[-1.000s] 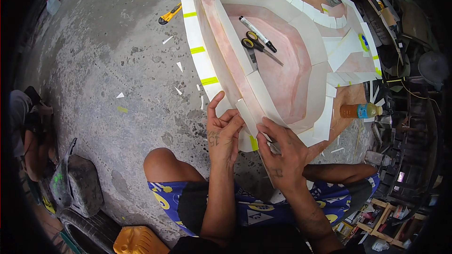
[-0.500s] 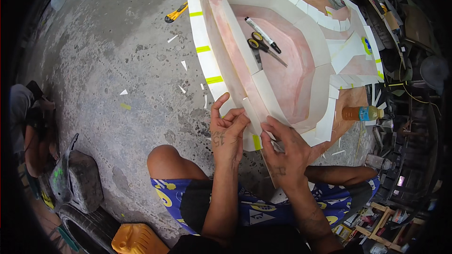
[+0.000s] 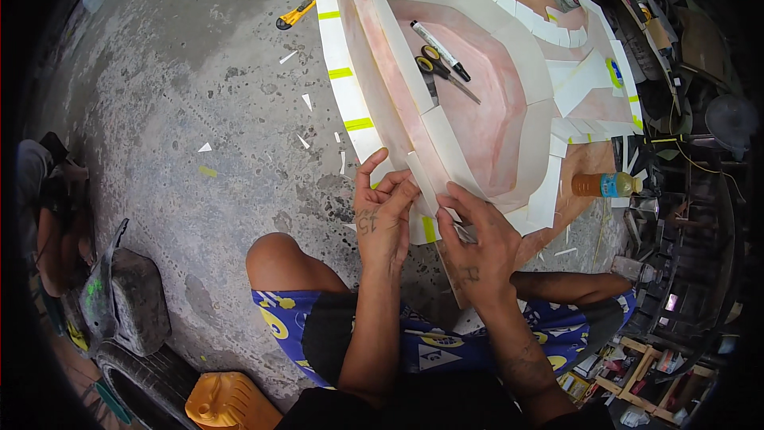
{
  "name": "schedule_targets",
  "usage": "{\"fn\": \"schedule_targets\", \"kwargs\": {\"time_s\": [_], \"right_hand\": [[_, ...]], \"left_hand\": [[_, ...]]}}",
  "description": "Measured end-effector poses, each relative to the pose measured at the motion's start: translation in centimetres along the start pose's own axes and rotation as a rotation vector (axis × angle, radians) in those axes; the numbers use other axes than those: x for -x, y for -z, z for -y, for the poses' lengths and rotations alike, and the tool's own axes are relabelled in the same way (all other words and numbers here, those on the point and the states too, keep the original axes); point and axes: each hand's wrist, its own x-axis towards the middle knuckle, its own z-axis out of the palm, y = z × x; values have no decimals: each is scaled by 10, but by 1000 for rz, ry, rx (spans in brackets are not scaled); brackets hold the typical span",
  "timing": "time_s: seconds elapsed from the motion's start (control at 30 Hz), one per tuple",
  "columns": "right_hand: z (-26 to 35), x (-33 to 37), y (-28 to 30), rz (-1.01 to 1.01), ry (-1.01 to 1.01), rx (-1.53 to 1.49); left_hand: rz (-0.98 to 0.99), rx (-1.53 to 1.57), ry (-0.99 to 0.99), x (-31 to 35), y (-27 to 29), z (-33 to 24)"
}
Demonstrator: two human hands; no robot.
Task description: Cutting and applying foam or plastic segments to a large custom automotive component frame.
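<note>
A narrow white card strip (image 3: 422,177) stands along the near edge of a large pinkish moulded form (image 3: 398,87) edged with white card walls. My left hand (image 3: 383,219) pinches the strip's left side between thumb and fingers, its index finger raised. On the other side, my right hand (image 3: 481,251) closes its thumb and fingers on the strip's lower end; the exact contact is partly hidden by the fingers. Inside the form's recess lie black-and-yellow scissors (image 3: 442,72) and a white marker (image 3: 436,46) with a black cap.
Yellow-green tape (image 3: 340,73) marks the form's white border. A yellow utility knife (image 3: 298,13) and paper scraps (image 3: 307,102) lie on the concrete floor. To the right stands a bottle of amber liquid (image 3: 587,185). A tyre (image 3: 139,382), an orange jug (image 3: 231,402) and another person (image 3: 56,223) are at left.
The view has shifted slightly, moving the scene a little up and left. More of the strip shows between my hands, and both hands stay at the form's near edge.
</note>
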Motion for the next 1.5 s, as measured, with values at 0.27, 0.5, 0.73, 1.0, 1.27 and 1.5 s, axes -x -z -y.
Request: {"fn": "schedule_targets", "kwargs": {"time_s": [0.27,0.5,0.73,1.0,1.27,1.5], "right_hand": [[-2,1,-4,-17,26,3],[4,-1,1,21,-26,15],[3,3,3,57,16,67],[0,1,0,13,10,-13],[2,1,1,27,-27,2],[1,0,2,47,-30,-11]], "left_hand": [[-77,31,17,1,2,6],[-34,61,44,1,1,9],[-54,39,-13,6,-1,16],[-84,9,-109,11,-10,28],[-85,-154,-283,19,-16,41],[-46,-203,-321,25,-8,46]]}}
